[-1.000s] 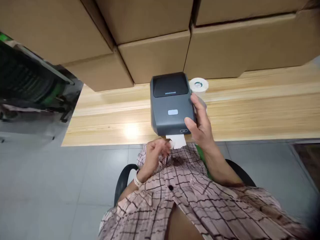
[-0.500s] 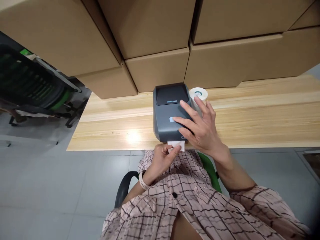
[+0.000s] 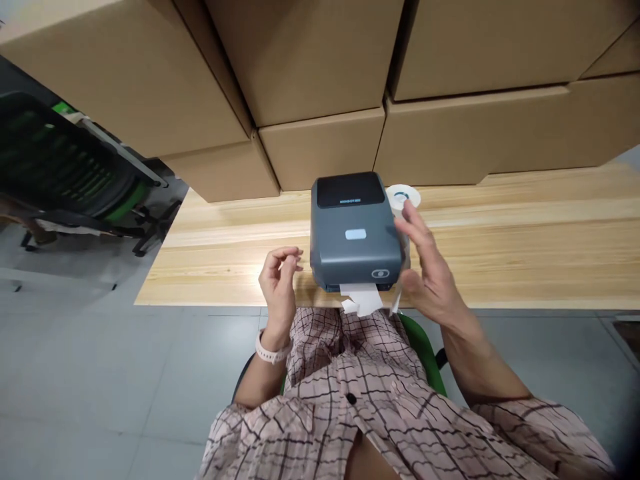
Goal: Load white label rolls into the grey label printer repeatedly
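Observation:
A dark grey label printer (image 3: pixel 353 233) stands near the front edge of the table. White label paper (image 3: pixel 361 297) sticks out of its front slot, its end torn or folded. To the printer's left, my left hand (image 3: pixel 279 283) is off the paper, fingers loosely curled and a little apart, with nothing visible in it. My right hand (image 3: pixel 434 280) is at the printer's right side, fingers stretched out and thumb apart. Behind its fingertips stands a white label roll (image 3: pixel 404 195), partly hidden by the printer and my hand. A narrow white strip hangs beside the printer's right front corner.
Cardboard boxes (image 3: pixel 320 150) are stacked along the back of the wooden table (image 3: pixel 525 247). A black and green office chair (image 3: pixel 65 167) stands on the floor at the left. My lap is just below the table's front edge.
My left hand has let go of the label paper and moved left. My right hand has come off the printer's top to its right side. More paper now shows at the slot.

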Tool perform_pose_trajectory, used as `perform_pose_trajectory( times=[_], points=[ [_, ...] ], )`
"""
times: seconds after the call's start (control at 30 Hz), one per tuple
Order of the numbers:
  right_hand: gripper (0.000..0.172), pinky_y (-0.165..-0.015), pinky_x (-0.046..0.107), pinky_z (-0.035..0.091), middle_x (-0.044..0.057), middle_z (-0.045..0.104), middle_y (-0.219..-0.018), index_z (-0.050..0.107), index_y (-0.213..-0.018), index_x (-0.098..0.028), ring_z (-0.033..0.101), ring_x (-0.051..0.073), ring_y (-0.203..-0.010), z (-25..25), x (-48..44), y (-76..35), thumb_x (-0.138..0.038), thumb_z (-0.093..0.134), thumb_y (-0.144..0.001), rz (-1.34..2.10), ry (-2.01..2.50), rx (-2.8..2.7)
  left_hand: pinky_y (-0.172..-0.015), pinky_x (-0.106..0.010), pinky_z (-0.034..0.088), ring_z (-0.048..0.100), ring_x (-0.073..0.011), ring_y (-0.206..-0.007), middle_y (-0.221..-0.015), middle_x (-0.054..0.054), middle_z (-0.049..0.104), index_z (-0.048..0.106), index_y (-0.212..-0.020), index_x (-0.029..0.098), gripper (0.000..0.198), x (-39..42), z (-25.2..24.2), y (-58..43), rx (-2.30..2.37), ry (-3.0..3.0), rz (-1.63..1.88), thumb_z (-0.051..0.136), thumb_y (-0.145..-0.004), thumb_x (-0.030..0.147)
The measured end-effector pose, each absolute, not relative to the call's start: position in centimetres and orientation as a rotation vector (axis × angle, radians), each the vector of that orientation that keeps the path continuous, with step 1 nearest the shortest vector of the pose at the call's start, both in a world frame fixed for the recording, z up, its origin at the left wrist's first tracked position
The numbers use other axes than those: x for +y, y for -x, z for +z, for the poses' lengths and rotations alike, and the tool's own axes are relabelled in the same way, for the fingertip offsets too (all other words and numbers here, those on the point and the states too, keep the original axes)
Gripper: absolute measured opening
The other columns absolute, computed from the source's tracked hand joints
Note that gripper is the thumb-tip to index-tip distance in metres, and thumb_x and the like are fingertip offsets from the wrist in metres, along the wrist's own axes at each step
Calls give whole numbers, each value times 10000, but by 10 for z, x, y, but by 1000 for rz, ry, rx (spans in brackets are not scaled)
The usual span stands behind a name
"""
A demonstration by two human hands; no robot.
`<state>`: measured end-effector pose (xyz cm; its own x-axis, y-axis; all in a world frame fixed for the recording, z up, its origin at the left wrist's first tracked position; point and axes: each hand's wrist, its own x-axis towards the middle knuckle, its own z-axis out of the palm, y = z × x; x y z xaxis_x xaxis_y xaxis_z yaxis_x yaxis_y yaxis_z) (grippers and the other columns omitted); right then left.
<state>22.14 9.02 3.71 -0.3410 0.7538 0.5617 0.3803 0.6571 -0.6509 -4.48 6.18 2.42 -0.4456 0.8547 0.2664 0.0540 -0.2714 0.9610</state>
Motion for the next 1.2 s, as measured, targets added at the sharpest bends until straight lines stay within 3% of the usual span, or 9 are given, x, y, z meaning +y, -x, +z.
perform_pose_trajectory(
  times=[0.13,0.3,0.5,0.7,0.8,0.87,1.0,1.07,1.2],
  points=[
    [792,-1393,655,272,-33,178,-1885,194,-1772,-469,204,372,-1732,56,106,-227,-791,348,-1066,497,811,-1972,-1016,-382,621,732,-215,-1150,-1218,-82,782,778,-1112,263,233,111,32,62,1310,-1161,1671,786,-880,243],
    [831,-1404,685,216,-78,110,-1892,54,-1775,-497,166,387,-1738,89,152,-212,-846,241,-1045,291,727,-2042,-1305,-512,426,562,-326,-1514,-1518,-100,693,705,-1382,266,585,160,30,59,1141,-1250,1307,791,-803,265],
    [762,-1401,589,301,-52,262,-1859,176,-1763,-457,281,325,-1717,127,207,-195,-782,299,-1085,200,785,-1937,-1387,-536,296,241,-367,-1726,-1856,-92,282,324,-1735,323,1180,167,10,59,1039,-1278,1110,937,-731,416],
    [747,-1386,382,290,139,253,-1855,194,-1718,-114,377,198,-1668,161,262,-178,-597,368,-1176,301,862,-1867,-1382,-567,309,249,-375,-1727,-1858,-120,267,274,-1757,317,1203,165,1,62,998,-1309,1121,946,-776,499],
    [778,-1396,380,268,201,191,-1860,149,-1701,-4,275,220,-1713,167,268,-174,-505,430,-1177,255,916,-1842,-1349,-572,368,310,-381,-1704,-1840,-133,310,273,-1757,319,1184,165,1,61,983,-1337,1127,933,-793,508],
    [715,-1390,441,298,174,268,-1841,273,-1682,-62,247,256,-1719,161,254,-175,-478,501,-1148,75,866,-1823,-1334,-566,392,364,-380,-1679,-1811,-148,371,295,-1751,304,1167,164,2,60,982,-1338,1143,931,-793,496],
    [338,-1173,512,525,101,756,-1382,669,-1338,-241,685,303,-1319,124,209,-179,-429,494,-1119,53,742,-2126,-1282,-558,457,500,-388,-1590,-1754,-165,467,346,-1736,278,1139,166,4,60,1008,-1342,1149,933,-775,455],
    [337,-1081,523,556,90,825,-1169,693,-1271,-239,760,307,-1105,103,195,-178,-423,461,-1108,270,808,-2422,-1238,-561,496,556,-396,-1535,-1740,-174,488,338,-1740,268,1152,169,6,62,1041,-1369,1108,928,-761,416],
    [394,-1206,590,457,114,833,-1196,645,-1326,-206,763,298,-1131,74,195,-174,-372,355,-1118,497,733,-2742,-1238,-565,492,582,-396,-1508,-1725,-205,500,339,-1742,219,1130,173,9,66,1091,-1437,1045,895,-769,368]
  ],
)
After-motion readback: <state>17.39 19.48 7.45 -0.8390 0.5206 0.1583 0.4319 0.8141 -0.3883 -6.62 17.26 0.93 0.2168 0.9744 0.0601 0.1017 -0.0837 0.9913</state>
